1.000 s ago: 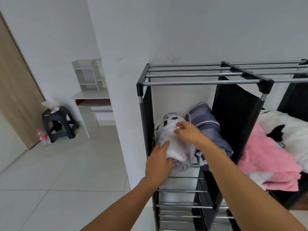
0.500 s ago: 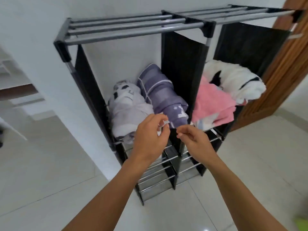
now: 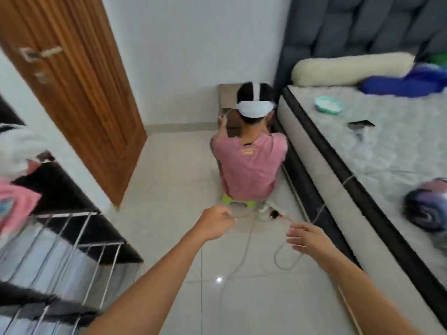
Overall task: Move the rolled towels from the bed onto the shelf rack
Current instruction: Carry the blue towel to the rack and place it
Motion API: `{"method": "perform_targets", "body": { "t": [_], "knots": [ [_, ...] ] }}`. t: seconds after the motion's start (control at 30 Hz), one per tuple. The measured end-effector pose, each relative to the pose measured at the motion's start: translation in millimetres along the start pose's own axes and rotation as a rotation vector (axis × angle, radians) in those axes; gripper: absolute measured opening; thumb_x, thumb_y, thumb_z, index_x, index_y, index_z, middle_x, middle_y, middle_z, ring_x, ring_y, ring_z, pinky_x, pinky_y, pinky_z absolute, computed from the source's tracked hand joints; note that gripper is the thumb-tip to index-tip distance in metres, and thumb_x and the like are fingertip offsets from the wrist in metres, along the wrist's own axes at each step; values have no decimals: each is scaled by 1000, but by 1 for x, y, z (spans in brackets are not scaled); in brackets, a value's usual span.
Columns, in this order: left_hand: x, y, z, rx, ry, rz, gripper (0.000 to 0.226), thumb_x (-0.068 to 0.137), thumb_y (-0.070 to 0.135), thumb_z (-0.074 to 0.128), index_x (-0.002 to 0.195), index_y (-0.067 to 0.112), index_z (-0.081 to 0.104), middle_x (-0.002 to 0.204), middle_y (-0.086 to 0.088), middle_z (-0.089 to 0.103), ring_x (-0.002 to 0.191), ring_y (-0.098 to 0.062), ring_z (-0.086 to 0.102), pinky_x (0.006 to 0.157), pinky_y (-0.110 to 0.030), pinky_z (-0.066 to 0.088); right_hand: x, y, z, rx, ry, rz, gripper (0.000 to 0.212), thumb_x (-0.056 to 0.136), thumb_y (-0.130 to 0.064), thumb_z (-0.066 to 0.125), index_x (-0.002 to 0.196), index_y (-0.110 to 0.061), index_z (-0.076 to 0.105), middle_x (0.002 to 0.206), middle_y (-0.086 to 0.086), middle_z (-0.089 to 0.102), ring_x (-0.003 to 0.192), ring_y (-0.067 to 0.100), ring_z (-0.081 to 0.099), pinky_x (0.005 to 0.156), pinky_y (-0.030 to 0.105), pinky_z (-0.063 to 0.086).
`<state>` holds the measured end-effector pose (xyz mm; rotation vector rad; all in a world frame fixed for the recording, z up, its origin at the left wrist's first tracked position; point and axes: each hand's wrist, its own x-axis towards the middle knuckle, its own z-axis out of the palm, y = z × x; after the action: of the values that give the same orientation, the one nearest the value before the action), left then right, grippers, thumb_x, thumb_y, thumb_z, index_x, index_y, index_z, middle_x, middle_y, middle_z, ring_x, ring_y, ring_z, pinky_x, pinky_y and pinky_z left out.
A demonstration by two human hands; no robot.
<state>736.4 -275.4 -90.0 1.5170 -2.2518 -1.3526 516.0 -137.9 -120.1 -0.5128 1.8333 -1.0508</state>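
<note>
A rolled purple and blue towel point(image 3: 427, 209) lies near the edge of the bed point(image 3: 338, 151) at the right. The black and metal shelf rack point(image 3: 79, 240) stands at the left, blurred, with a pink towel point(image 3: 17, 204) and a white towel point(image 3: 17, 146) in it. My left hand point(image 3: 215, 224) hangs over the floor between rack and bed, its fingers pinched together; anything between them is too small to tell. My right hand point(image 3: 308, 239) is nearer the bed with its fingers apart and empty, still well short of the rolled towel.
A person in a pink shirt point(image 3: 250, 165) sits on a green stool point(image 3: 238, 203) ahead, back turned. A power strip point(image 3: 272, 210) and white cable point(image 3: 287, 259) lie on the tiles. A wooden door point(image 3: 72, 93) is at left. A bolster point(image 3: 350, 68), blue blanket point(image 3: 406, 83), teal bowl point(image 3: 329, 105) and phone point(image 3: 360, 124) lie on the bed.
My view has swung right, from the rack toward the floor and bed. Both hands have left the towels on the rack and now hover over the tiles.
</note>
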Motion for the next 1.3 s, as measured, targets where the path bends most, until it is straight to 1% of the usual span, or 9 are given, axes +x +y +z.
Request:
{"method": "perform_targets", "body": {
  "t": [0.1, 0.2, 0.27, 0.37, 0.53, 0.8, 0.97, 1.17, 1.3],
  "knots": [
    [37, 82, 78, 55, -95, 163, 20, 85, 19, 66, 94, 1, 69, 96, -25, 71, 75, -20, 59, 73, -31, 47, -16, 35, -100, 165, 165, 61, 10, 93, -5, 53, 98, -10, 60, 83, 7, 66, 70, 19, 61, 63, 27, 46],
    [57, 166, 171, 97, -234, 280, 13, 87, 16, 64, 90, 5, 68, 72, -10, 66, 61, -17, 57, 73, -39, 52, -33, 66, -189, 310, 282, 98, 10, 94, -6, 52, 100, -10, 59, 87, 10, 64, 71, 19, 60, 65, 28, 46],
    [61, 213, 234, 106, -360, 333, 7, 89, 18, 62, 85, 12, 61, 64, 1, 57, 55, -11, 54, 60, -29, 49, -41, 88, -246, 373, 365, 108, 13, 94, -8, 53, 105, -10, 58, 90, 10, 65, 73, 19, 61, 65, 28, 47],
    [54, 271, 319, 128, -535, 360, 8, 90, 20, 61, 88, 13, 58, 72, -2, 56, 56, -11, 54, 39, -10, 38, -65, 117, -315, 508, 525, 133, 10, 94, -6, 52, 96, -13, 59, 86, 8, 65, 71, 19, 61, 64, 27, 47],
    [50, 343, 419, 159, -763, 338, 24, 90, 27, 60, 107, 10, 59, 89, -2, 58, 70, -14, 60, 51, -18, 45, -80, 158, -395, 669, 722, 202, 9, 96, -10, 52, 96, -12, 60, 91, 9, 66, 77, 20, 61, 70, 29, 50],
    [88, 392, 526, -33, -1013, -136, 17, 94, 26, 54, 105, 14, 51, 96, -3, 52, 95, -21, 55, 81, -42, 48, -59, 177, -473, 841, 888, 266, 10, 95, -12, 54, 103, -9, 59, 96, 12, 63, 82, 22, 61, 73, 32, 49],
    [111, 414, 561, 14, -1058, -326, 45, 95, 25, 53, 137, 12, 43, 145, -13, 42, 131, -32, 43, 95, -54, 43, -62, 182, -528, 873, 1058, 272, 9, 96, -12, 52, 98, -10, 60, 97, 11, 62, 91, 24, 60, 79, 34, 50],
    [139, 420, 601, 110, -1062, -493, 79, 81, 37, 72, 145, 17, 31, 156, -12, 25, 142, -36, 27, 89, -60, 46, -17, 223, -554, 897, 950, 449, 13, 96, -19, 55, 107, -14, 58, 128, 15, 57, 114, 25, 56, 94, 42, 49],
    [152, 419, 623, 127, -1073, -645, 91, 71, 39, 80, 145, 19, 31, 155, -11, 24, 137, -38, 34, 88, -62, 50, 21, 243, -601, 948, 804, 605, 46, 93, -27, 60, 133, -9, 45, 142, 13, 47, 132, 30, 45, 108, 46, 40]
  ]
}}
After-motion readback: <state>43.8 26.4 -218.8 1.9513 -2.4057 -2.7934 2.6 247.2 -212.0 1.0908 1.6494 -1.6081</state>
